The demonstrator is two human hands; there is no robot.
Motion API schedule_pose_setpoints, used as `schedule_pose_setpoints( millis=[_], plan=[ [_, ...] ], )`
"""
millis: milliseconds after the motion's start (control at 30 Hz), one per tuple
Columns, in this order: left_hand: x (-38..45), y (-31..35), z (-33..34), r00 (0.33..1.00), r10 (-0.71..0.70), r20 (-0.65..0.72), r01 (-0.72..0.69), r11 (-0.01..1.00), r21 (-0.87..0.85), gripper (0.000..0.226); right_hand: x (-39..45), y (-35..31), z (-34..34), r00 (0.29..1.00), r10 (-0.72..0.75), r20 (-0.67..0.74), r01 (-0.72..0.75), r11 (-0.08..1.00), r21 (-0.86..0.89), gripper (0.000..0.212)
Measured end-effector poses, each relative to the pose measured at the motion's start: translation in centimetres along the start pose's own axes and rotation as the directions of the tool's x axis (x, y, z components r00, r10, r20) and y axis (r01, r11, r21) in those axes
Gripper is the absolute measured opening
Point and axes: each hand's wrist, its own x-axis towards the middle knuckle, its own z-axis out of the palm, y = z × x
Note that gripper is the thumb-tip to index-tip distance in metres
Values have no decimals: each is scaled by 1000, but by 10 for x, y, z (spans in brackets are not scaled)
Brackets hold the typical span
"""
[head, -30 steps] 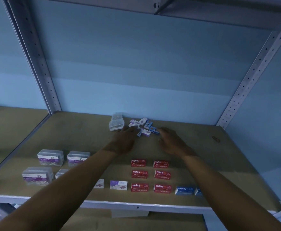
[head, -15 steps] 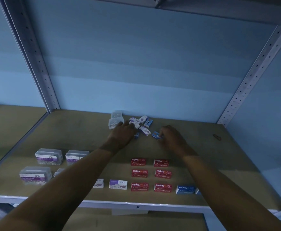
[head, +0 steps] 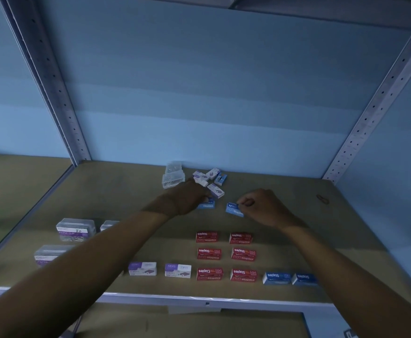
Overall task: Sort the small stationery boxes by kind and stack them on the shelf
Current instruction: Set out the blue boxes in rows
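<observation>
My left hand grips a small blue staples box at mid-shelf. My right hand pinches a second blue staples box just to its right. Behind them, against the wall, lies a loose pile of small white-purple and blue boxes beside two clear plastic boxes. Nearer the front edge, red staples boxes sit in two columns of three. Two blue staples boxes lie to their right and two white-purple boxes to their left.
Clear paper-clip boxes stand at the front left, partly hidden by my left forearm. The wooden shelf has perforated metal uprights at both back corners. A small dark object lies at the far right.
Both hands have drawn back from the pile toward me, each bringing a blue staples box out of it. The blue boxes now lie apart from the pile.
</observation>
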Motion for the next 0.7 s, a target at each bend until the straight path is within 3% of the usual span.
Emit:
schedule_pose_setpoints(
  millis=[200, 500, 600, 700],
  plan=[
    [-15, 11, 2, 993, 29, 116, -23, 999, -47, 21, -13, 2, 7, 996, -52, 71, 49, 998, 46, 19],
    [-23, 6, -10, 992, -66, 103, 91, 962, -257, 19, -7, -1, 9, 994, -57, 99, 53, 998, 44, 20],
    [-25, 6, -7, 987, -110, 118, 135, 963, -233, 16, -7, -2, 12, 993, -65, 100, 62, 998, 30, 18],
    [-19, 17, -5, 995, -92, 37, 98, 967, -234, 10, -14, 4, 1, 996, -53, 75, 50, 998, 33, 16]
  ],
)
